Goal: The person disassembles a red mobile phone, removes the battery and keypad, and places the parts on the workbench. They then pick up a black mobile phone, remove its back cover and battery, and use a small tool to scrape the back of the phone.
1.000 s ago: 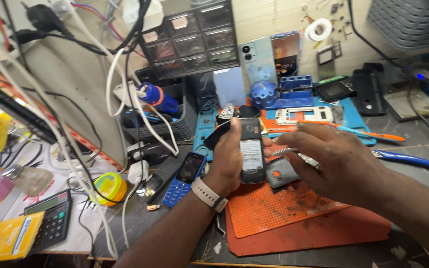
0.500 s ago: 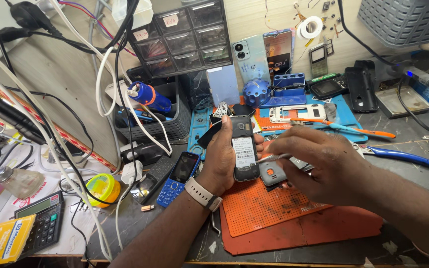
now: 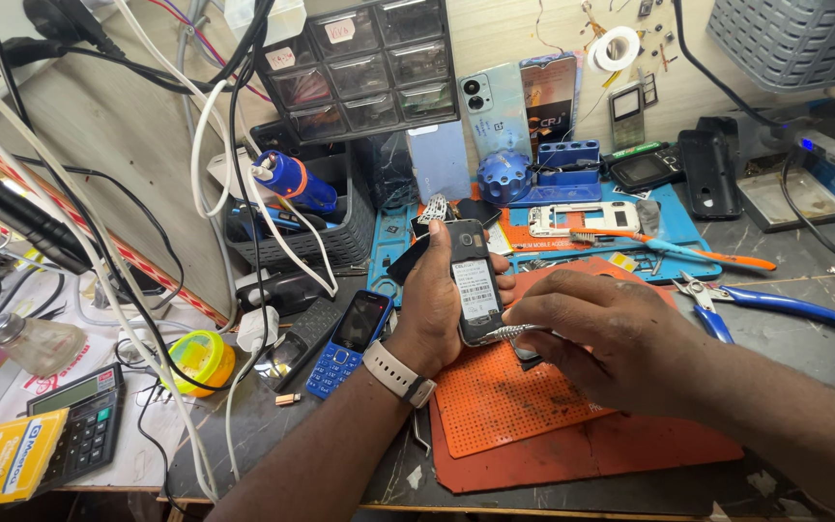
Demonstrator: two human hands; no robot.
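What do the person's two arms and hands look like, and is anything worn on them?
Both forearms are bare, with no sleeves in view, and no gloves cover the hands. The left hand has a watch at the wrist, on a pale beige band with a darker case edge. The right hand wears nothing that I can see: no ring, no band.

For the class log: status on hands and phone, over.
Left hand grips open-backed phone upright. Right hand holds metal tool at its lower edge. Nothing between them.
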